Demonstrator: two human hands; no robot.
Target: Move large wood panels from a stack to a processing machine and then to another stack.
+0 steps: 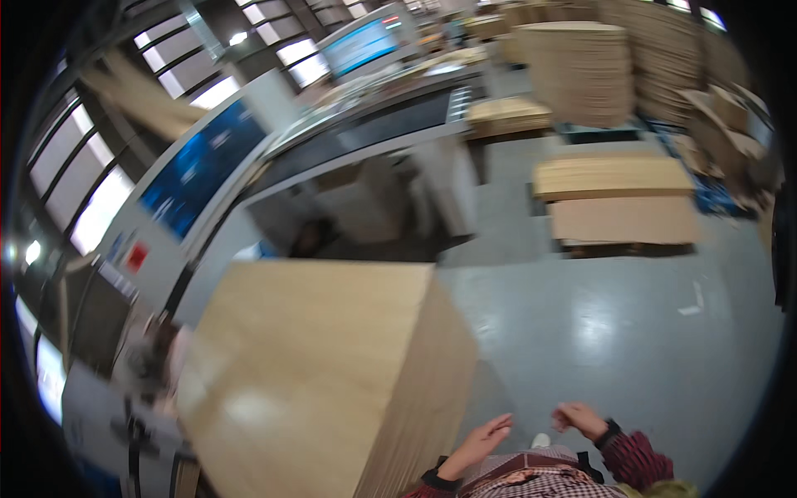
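My left hand (480, 443) is held in front of my body with its fingers stretched out, holding nothing. It is just right of a tall stack of pale wooden sheets (311, 349) and looks apart from it. To the right, over the grey floor, my right hand (583, 420) has loosely bent fingers and also appears to hold nothing. Dark cuffs end both patterned sleeves, and a checked apron (548, 476) covers my front. The toe of a light shoe (541, 440) shows between the hands.
Behind the stack stands a long machine with a dark bed (365, 133), a blue panel (203, 170) and a lit screen (361, 47). Low board piles (614, 176) lie on the floor (581, 324) ahead. Taller stacks (579, 75) and loose cardboard (722, 124) stand at the far right.
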